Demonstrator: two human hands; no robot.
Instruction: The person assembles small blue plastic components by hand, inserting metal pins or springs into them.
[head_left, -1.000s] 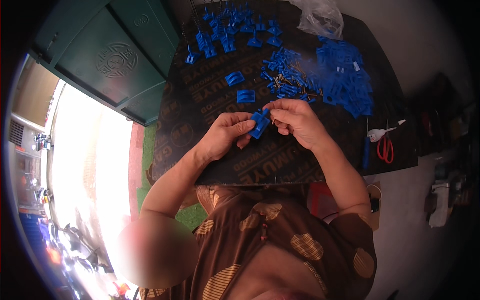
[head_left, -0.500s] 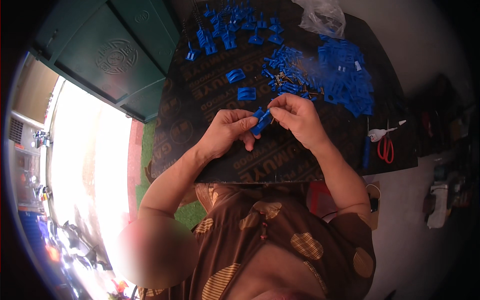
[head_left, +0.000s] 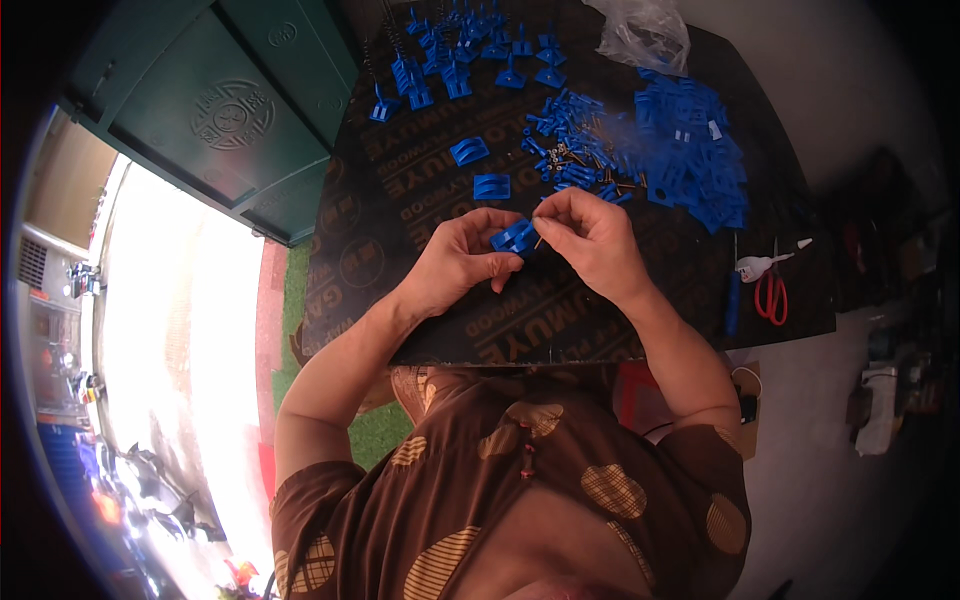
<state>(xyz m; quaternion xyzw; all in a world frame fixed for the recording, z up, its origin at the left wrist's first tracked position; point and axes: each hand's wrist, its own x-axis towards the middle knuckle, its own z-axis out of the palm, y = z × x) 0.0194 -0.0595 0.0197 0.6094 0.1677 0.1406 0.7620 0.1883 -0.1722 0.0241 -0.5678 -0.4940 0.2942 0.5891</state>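
Note:
Near the front middle of the dark table, my left hand (head_left: 460, 262) grips a blue plastic bracket (head_left: 512, 237) between thumb and fingers. My right hand (head_left: 590, 240) is closed in a pinch at the bracket's right side. A small blue peg shows at its fingertips, partly covered by the fingers. Just below them a thin brass-coloured screw (head_left: 539, 242) peeks out; which fingers hold it is hard to see. Beyond my hands lie two loose blue brackets (head_left: 491, 187) with raised ribs, one behind the other.
Behind my right hand spreads a pile of blue pegs and screws (head_left: 575, 130), next to a heap of flat blue plates (head_left: 690, 150). Finished-looking blue pieces (head_left: 455, 78) stand at the far left. Red-handled scissors (head_left: 771, 298), a white nozzle bottle (head_left: 757, 267) and a clear bag (head_left: 645, 35) lie rightward.
My left hand has turned the bracket, so its ribbed face now shows, and the left thumb has shifted lower. My right hand has moved slightly left, still pinching at the bracket.

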